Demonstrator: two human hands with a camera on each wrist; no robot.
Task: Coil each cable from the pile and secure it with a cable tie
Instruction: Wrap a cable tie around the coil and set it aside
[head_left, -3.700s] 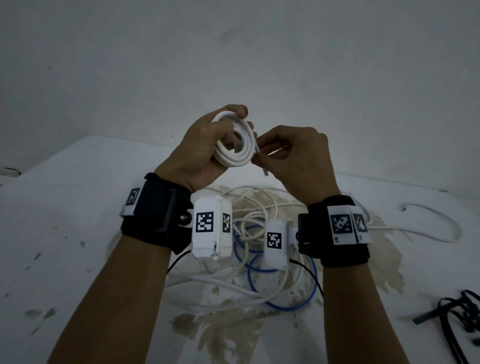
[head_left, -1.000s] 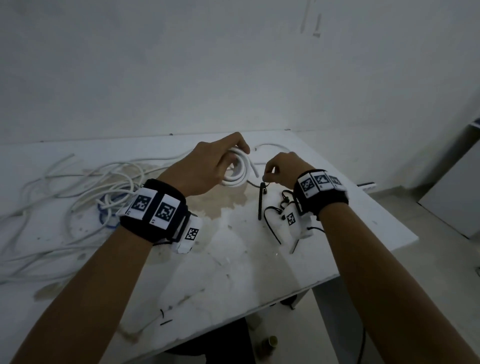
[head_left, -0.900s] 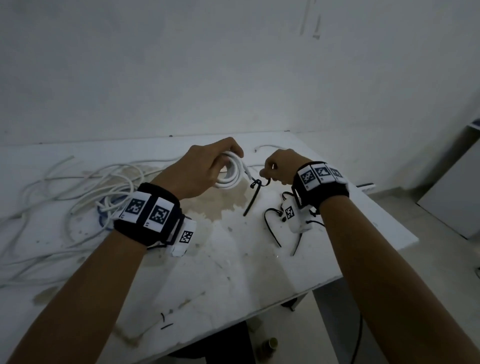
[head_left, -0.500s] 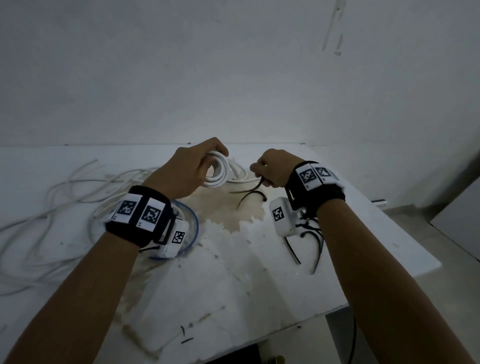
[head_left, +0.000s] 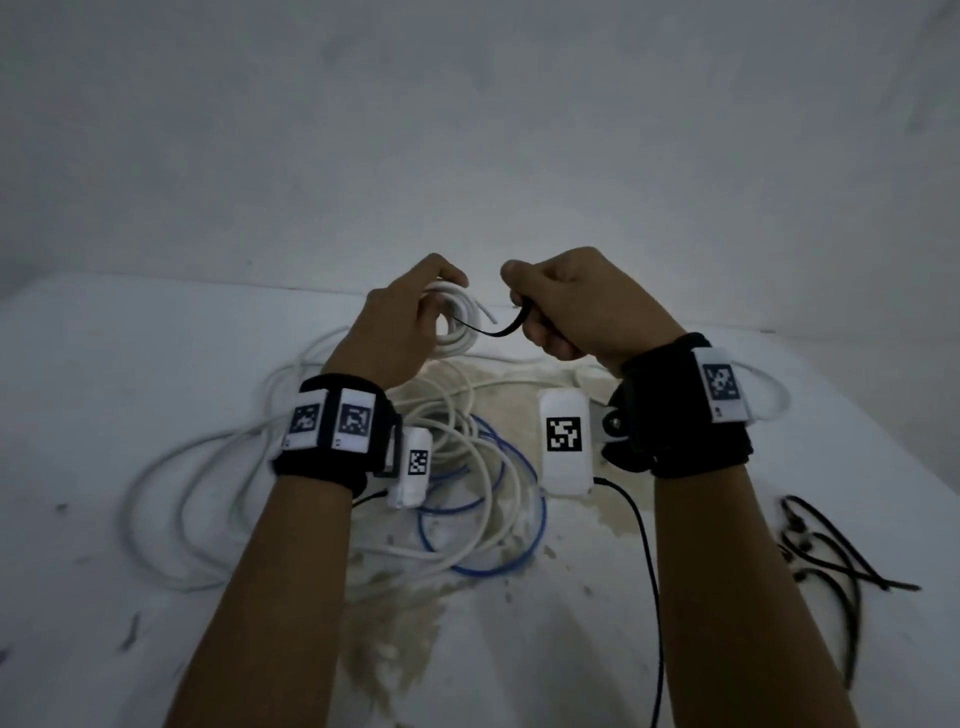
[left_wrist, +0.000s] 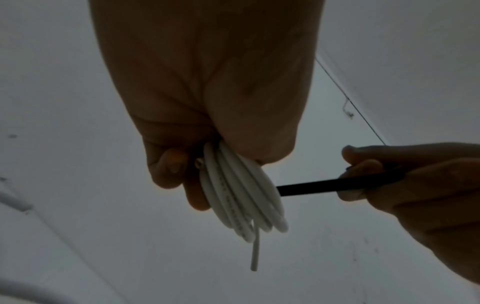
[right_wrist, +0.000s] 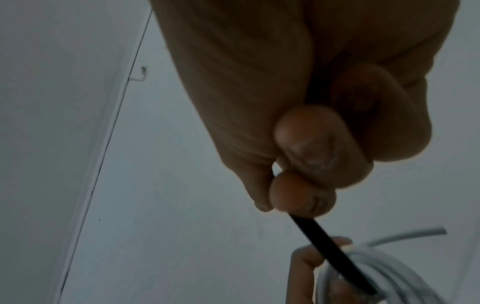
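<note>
My left hand (head_left: 415, 317) grips a small coil of white cable (head_left: 460, 332) held up above the table; in the left wrist view the coil (left_wrist: 241, 197) sits edge-on under the fingers with a short free end hanging down. My right hand (head_left: 566, 306) pinches a black cable tie (head_left: 498, 328) whose thin tip reaches into the coil's middle. The right wrist view has the tie (right_wrist: 330, 251) running from the fingertips (right_wrist: 301, 195) down to the coil (right_wrist: 376, 273). In the left wrist view the tie (left_wrist: 330, 186) points at the coil from the right.
A loose pile of white cables (head_left: 322, 478) with a blue cable (head_left: 488, 519) lies on the stained white table (head_left: 104, 415) below my hands. Several spare black cable ties (head_left: 831, 556) lie at the right. A grey wall stands behind the table.
My right hand picked a black tie from the bunch at the table's right and carried it to the coil. My view swung back left over the cable pile. The left hand kept the coil.
</note>
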